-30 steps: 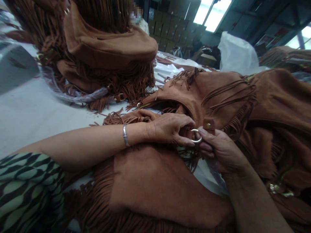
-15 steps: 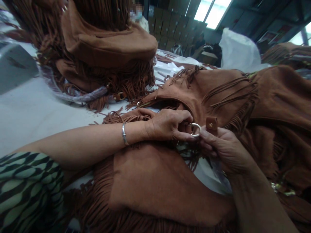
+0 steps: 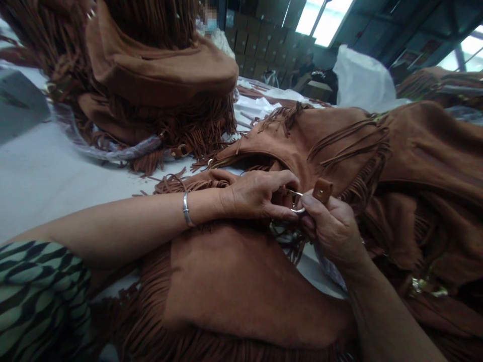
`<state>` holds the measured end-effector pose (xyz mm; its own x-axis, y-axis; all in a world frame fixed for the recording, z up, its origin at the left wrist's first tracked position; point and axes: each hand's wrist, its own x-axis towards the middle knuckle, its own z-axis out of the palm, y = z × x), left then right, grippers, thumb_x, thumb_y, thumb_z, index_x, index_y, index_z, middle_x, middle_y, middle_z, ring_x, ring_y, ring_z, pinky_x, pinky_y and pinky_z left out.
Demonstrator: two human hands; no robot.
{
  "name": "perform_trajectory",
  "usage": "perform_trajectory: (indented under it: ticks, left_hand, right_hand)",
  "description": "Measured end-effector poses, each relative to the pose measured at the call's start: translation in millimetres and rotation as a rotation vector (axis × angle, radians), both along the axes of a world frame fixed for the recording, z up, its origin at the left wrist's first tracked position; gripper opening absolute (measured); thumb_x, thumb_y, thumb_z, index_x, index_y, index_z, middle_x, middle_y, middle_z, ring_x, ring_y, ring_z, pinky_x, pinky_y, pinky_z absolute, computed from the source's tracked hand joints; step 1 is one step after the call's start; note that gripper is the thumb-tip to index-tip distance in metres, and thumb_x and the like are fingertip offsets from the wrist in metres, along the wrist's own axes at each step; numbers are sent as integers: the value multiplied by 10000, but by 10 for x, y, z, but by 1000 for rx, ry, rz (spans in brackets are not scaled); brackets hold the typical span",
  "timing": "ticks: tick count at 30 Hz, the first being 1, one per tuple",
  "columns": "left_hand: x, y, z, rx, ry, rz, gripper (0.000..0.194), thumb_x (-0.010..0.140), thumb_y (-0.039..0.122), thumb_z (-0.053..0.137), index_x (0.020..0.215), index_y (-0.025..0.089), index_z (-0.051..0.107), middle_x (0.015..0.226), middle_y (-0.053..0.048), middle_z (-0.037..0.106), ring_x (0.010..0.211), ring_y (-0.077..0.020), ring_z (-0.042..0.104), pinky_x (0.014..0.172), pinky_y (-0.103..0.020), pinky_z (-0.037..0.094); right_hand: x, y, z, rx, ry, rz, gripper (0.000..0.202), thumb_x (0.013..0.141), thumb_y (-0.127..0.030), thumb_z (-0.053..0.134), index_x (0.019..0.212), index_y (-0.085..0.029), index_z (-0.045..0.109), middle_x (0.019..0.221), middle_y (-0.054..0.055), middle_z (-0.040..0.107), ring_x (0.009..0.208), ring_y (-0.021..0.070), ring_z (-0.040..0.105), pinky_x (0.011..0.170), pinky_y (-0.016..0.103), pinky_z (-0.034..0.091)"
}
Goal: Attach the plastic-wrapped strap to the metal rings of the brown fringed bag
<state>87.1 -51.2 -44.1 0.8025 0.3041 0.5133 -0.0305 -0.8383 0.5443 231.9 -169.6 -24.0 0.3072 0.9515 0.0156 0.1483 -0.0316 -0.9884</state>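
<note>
A brown suede fringed bag (image 3: 241, 281) lies in front of me, with long fringe along its left and lower sides. Over its opening, my left hand (image 3: 256, 193) is closed, thumb and forefinger at the near side of a shiny metal ring (image 3: 298, 210). Across from it, my right hand (image 3: 334, 226) pinches the ring's other edge between thumb and fingers. A short brown leather tab (image 3: 322, 191) with a small metal stud sticks up from behind the right thumb. What my left fingertips grip behind the ring is partly hidden.
A stack of brown fringed bags (image 3: 162, 75) rises at the upper left, beside a plastic-wrapped strap (image 3: 109, 151) on the white table (image 3: 56, 176). More suede bags (image 3: 426, 146) are heaped right. Behind are white wrapping (image 3: 362, 75), stacked cartons (image 3: 260, 45) and a person (image 3: 217, 37).
My right thumb has pushed further over the ring, and the ring and leather tab have tilted. The whole view has shifted slightly, so everything appears a little further left.
</note>
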Motion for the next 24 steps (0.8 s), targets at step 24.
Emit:
perform_trajectory:
  ticks: [24]
  left_hand:
    - [7,-41,16,76,-56,100,393,797,461,612,1016,137,574,814,-34,609,723,-142,559,640,-246,420]
  right_hand:
    - [53,11,11,-54,220,20,260,694,-337,765,730,-154,584,498,-67,419,406,35,333,343,133,230]
